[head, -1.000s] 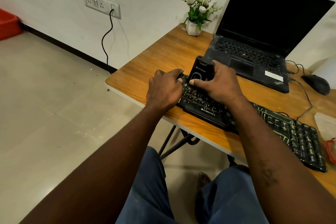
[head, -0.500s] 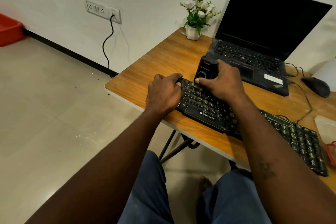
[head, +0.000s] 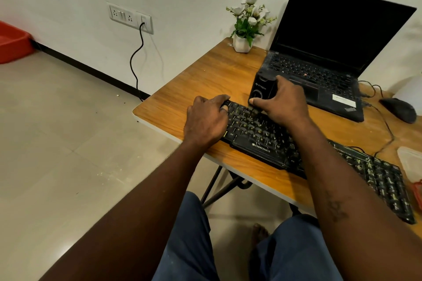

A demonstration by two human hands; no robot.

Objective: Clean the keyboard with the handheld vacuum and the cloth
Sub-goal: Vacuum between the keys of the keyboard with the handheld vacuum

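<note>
A black keyboard (head: 258, 137) speckled with pale crumbs lies along the front edge of the wooden table (head: 205, 75). My right hand (head: 283, 102) is shut on a black handheld vacuum (head: 261, 90), which stands upright on the keyboard's far left rows. My left hand (head: 205, 118) grips the keyboard's left end, fingers curled over its top corner. My right forearm covers the keyboard's middle. No cloth is clearly visible.
An open black laptop (head: 319, 70) sits just behind the vacuum. A white pot of flowers (head: 244, 36) stands at the table's far corner. A black mouse (head: 399, 109) with its cable lies at right, and a plastic bag (head: 411, 157) at the right edge.
My right hand has slid the vacuum away from me, toward the keyboard's top row and the laptop. My left hand stays on the keyboard's left end.
</note>
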